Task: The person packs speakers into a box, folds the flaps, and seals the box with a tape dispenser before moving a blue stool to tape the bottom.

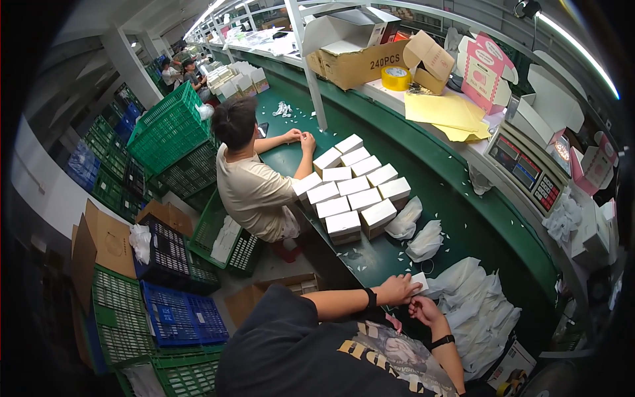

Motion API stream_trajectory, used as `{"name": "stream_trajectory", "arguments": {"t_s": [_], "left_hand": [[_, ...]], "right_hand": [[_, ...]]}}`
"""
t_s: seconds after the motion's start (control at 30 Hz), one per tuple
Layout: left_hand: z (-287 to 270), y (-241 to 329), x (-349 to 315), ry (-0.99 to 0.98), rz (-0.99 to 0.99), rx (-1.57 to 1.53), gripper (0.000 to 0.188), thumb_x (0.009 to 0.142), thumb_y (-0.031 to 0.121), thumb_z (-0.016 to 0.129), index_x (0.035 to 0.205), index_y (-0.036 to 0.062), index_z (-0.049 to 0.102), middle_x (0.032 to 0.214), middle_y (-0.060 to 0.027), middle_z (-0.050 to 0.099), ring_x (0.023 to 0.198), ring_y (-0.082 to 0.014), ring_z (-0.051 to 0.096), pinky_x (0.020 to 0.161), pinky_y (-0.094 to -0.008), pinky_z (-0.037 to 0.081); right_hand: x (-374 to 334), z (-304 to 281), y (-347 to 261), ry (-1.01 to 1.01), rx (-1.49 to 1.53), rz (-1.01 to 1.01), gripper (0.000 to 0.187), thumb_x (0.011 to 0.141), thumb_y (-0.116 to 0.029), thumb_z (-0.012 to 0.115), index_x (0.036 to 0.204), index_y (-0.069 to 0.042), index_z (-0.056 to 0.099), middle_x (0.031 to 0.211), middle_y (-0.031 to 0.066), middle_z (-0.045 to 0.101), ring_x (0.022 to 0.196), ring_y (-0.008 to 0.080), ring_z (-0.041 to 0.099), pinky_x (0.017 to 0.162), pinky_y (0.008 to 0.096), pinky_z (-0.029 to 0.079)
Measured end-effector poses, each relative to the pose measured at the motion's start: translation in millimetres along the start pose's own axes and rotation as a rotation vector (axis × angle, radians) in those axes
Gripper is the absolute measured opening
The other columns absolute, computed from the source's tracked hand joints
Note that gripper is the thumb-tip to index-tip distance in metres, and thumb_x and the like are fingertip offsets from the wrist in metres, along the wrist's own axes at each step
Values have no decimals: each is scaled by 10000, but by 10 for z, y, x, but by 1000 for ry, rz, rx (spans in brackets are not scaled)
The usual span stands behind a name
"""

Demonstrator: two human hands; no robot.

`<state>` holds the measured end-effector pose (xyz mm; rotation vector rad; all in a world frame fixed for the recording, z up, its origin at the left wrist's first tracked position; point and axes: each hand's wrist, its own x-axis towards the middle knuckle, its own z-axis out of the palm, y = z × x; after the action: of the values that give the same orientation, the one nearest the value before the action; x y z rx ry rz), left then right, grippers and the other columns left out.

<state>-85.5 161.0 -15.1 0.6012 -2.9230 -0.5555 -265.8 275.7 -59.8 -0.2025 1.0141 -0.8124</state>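
Both hands, the left hand (397, 289) and right hand (423, 308), pinch closed on a small white packet (419, 283) (likely light, soft, easily creased) above the green table (456, 218), best held by its edges.

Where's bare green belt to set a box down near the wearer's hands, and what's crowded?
Free: the green belt between the stacked white boxes and the raised edge by the scale, and a smaller strip between those boxes and the left hand. Paper scraps dot both. Crowded: the white bag pile beside the right hand, and two loose bags by the boxes.
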Motion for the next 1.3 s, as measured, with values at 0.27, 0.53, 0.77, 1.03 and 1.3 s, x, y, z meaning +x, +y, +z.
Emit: {"name": "stream_trajectory", "arguments": {"t_s": [0.27, 0.53, 0.77, 1.03, 1.3], "left_hand": [[211, 21, 43, 186, -35, -43, 388, 842, 285, 667, 1178, 145, 532, 978, -195, 533, 833, -343, 616, 637, -428, 529], [111, 11, 44, 139, 34, 16, 694, 797, 308, 724, 1405, 152, 426, 1005, -177, 546, 839, -347, 616, 660, -433, 539], [-1, -11, 42, 11, -209, -85, 914, 741, 380, 771, 1474, 79, 315, 1042, -209, 591, 853, -388, 648, 708, -460, 548], [-205, -1015, -995, 59, -467, -773, 847, 866, 542, 654, 1421, 1, 312, 1198, -290, 602, 1038, -429, 637, 880, -448, 515], [335, -1600, -3218, 485, -810, -1107, 864, 872, 437, 710, 1484, 2, 282, 1473, -210, 409, 1375, -293, 392, 1113, -385, 341]], "right_hand": [[-208, -546, 557, 279, -206, -86, 174, 972, -214, 510, 935, -68, 598, 733, 45, 589, 641, 160, 591, 555, 284, 480], [82, -721, 955, 399, -594, 12, 232, 961, -214, 515, 961, -47, 677, 800, 65, 659, 716, 181, 650, 605, 298, 512], [415, -931, 1257, 476, -1232, -284, 248, 919, -236, 571, 986, -49, 720, 886, 105, 717, 800, 236, 684, 716, 355, 535], [194, -743, 1112, 421, -1059, -3, 255, 893, -267, 600, 972, -69, 741, 966, 143, 725, 928, 285, 693, 828, 384, 529], [468, -895, 1040, 276, -1351, 105, 304, 912, -295, 589, 966, -18, 701, 915, 159, 715, 872, 307, 687, 764, 400, 531]]}}
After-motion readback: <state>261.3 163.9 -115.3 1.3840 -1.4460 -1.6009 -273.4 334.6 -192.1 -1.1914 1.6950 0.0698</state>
